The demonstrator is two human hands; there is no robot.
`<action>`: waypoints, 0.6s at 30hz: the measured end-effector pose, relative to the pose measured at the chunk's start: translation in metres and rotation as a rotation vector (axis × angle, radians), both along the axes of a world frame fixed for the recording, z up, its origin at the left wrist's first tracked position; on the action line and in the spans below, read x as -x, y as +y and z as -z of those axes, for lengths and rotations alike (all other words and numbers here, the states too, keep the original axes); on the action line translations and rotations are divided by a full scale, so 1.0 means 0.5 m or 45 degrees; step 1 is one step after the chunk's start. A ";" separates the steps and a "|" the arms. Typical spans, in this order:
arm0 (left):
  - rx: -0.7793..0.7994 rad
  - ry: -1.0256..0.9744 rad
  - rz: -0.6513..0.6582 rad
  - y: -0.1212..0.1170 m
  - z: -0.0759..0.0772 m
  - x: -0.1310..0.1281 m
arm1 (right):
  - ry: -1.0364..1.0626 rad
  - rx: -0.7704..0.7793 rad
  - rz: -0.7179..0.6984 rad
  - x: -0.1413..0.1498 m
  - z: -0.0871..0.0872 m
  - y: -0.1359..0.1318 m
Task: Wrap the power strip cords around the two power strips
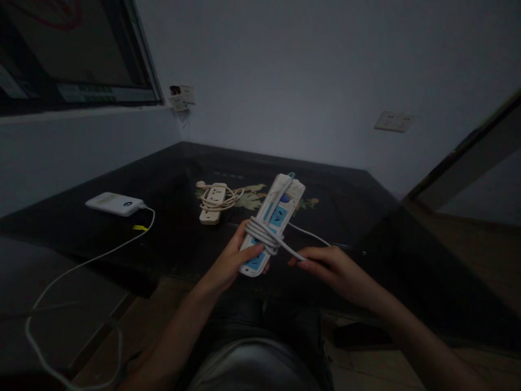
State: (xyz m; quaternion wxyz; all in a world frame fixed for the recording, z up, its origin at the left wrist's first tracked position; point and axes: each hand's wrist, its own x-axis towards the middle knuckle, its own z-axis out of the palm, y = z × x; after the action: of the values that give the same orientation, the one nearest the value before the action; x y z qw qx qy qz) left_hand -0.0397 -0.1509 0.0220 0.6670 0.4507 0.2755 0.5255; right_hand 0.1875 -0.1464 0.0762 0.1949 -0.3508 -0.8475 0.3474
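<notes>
A white power strip (296, 191) with blue sockets is held tilted above the dark table, its upper end pointing away from me. My left hand (240, 252) grips its lower end, thumb on top and fingers underneath. Several loops of white cord (262, 232) are wound around the strip's middle. From these loops the cord runs right to my right hand (325, 265), which pinches it between thumb and fingers. Another stretch of the cord passes behind the right hand, and where it ends is hidden.
On the black table (171, 239) lies a second, cream power strip (210, 217) with its cord wrapped about it. A white device (112, 203) with a cable trailing off the near left edge lies at left, beside a yellow tag (140, 227). Wall sockets (394, 121) are behind.
</notes>
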 end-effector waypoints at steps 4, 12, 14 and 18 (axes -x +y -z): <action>-0.048 -0.104 0.132 -0.009 0.000 0.000 | 0.001 0.027 0.012 -0.017 -0.006 0.015; -0.004 -0.263 0.324 -0.024 0.004 0.003 | 0.083 0.192 -0.064 -0.007 0.004 0.029; -0.008 -0.315 0.415 -0.030 0.001 0.006 | 0.108 0.344 -0.180 -0.011 0.017 0.042; -0.028 -0.396 0.597 -0.045 -0.012 0.008 | 0.145 0.662 -0.395 -0.033 0.050 0.073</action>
State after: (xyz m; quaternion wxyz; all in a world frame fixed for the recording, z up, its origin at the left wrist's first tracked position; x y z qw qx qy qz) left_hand -0.0440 -0.1733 0.0282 0.7996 0.4232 0.0523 0.4228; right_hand 0.2039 -0.1096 0.0511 0.0905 -0.2353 -0.7612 0.5975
